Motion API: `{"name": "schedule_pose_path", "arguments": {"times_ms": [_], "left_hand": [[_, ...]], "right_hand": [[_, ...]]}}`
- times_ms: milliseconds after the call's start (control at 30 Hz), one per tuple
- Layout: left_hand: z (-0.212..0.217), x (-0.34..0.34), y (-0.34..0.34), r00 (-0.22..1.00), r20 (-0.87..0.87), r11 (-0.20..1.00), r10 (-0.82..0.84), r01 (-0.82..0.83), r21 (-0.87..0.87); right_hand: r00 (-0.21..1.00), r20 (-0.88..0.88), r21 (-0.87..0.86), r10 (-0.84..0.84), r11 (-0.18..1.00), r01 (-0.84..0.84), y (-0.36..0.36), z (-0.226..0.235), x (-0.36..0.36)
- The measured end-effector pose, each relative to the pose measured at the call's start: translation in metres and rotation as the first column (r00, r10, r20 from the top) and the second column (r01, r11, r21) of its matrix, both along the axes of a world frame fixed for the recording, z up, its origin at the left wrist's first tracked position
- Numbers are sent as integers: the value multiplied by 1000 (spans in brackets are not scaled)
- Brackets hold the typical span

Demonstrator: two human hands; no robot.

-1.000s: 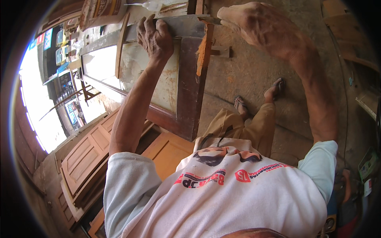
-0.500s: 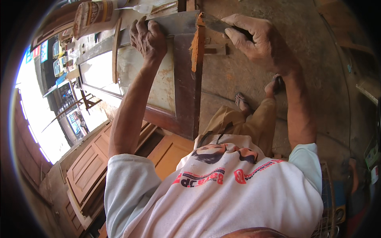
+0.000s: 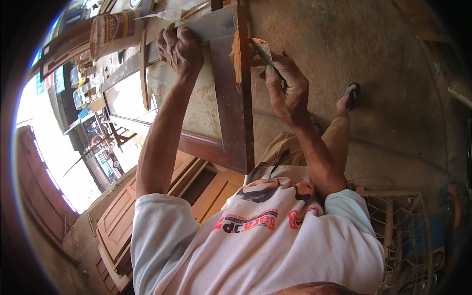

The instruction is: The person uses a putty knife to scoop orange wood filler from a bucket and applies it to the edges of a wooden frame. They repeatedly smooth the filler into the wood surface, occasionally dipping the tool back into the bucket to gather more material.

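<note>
A brown wooden door frame (image 3: 231, 123) with a dull glass panel (image 3: 201, 108) lies in front of me. My left hand (image 3: 179, 49) presses down on its far rail, fingers curled over the edge. My right hand (image 3: 287, 91) grips a putty knife (image 3: 262, 49) whose blade carries orange-brown filler. The blade touches the frame's right edge, where a streak of the same filler (image 3: 237, 54) shows.
A cylindrical can (image 3: 112, 32) lies at the far left beyond the frame. Stacked wooden door panels (image 3: 128, 216) sit at lower left. A wire crate (image 3: 408, 236) stands at lower right. My sandalled foot (image 3: 348, 96) rests on the concrete floor (image 3: 383, 73).
My right hand has come down and toward me along the frame's right edge with the putty knife. My left hand stays on the far rail.
</note>
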State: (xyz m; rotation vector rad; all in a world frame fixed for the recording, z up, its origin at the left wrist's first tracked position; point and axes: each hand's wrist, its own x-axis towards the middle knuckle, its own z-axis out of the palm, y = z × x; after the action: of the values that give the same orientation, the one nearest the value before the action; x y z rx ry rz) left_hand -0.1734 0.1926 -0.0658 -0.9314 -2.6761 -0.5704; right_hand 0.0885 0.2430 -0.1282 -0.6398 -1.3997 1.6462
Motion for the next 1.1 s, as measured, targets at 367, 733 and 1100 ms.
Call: {"name": "schedule_pose_path", "arguments": {"times_ms": [367, 733, 1100], "left_hand": [[0, 4, 4, 1000, 4, 1000, 7, -7, 6], [1, 6, 4, 1000, 4, 1000, 13, -13, 15], [-1, -4, 2, 1000, 3, 1000, 0, 0, -5]], "right_hand": [[999, -27, 41, -19, 999, 20, -15, -4, -6], [994, 7, 127, 108, 986, -108, -27, 6, 9], [992, 68, 183, 104, 976, -115, -9, 10, 8]]}}
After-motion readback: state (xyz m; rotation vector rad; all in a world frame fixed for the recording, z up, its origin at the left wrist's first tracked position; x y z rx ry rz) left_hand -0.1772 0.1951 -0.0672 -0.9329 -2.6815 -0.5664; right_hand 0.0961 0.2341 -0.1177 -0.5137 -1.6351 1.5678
